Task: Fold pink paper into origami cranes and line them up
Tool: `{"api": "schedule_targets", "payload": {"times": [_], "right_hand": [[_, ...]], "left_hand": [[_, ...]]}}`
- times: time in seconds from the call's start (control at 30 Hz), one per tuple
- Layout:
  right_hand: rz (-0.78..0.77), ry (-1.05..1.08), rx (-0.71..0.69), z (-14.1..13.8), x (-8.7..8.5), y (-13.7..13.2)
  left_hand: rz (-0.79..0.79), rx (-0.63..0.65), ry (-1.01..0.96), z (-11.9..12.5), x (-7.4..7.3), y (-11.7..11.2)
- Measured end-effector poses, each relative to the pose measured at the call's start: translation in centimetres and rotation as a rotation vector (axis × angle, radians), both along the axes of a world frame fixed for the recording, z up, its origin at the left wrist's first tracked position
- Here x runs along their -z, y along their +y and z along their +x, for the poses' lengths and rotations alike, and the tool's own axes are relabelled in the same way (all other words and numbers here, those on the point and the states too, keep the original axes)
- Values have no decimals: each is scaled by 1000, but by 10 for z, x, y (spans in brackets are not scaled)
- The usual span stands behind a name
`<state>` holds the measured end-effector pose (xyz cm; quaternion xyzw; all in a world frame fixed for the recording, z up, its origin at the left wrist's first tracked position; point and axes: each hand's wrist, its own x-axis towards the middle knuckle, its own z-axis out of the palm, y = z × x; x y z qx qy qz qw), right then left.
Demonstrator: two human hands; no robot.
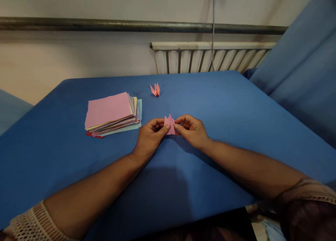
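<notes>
Between my two hands is a small pink folded paper piece [170, 125] with pointed tips at its top. My left hand [151, 134] pinches its left side, thumb in front. On the right side, my right hand [193, 129] grips the paper between thumb and fingertips. Beyond the hands, an orange-pink origami crane [155, 90] with narrow upright points rests on the table. A stack of coloured paper [110, 110], pink sheet uppermost, lies to the left of my left hand.
The blue table [223, 108] spreads under everything. Behind it are a wall rail [105, 25], a white radiator [199, 47] and a hanging cord [213, 20]. A blue curtain [301, 62] borders the right side.
</notes>
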<state>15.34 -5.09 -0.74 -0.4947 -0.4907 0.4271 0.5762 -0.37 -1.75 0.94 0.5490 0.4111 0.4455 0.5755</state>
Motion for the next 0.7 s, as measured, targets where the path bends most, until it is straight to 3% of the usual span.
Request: {"api": "schedule_targets", "payload": {"times": [0.4,0.7], "right_hand": [[90,-120,26,3,1,-1],[107,-237,67,2,0,-5]], "left_hand": [[262,-5,242,-3,-2,-5],[298,-3,275,-5,3,-1]]}}
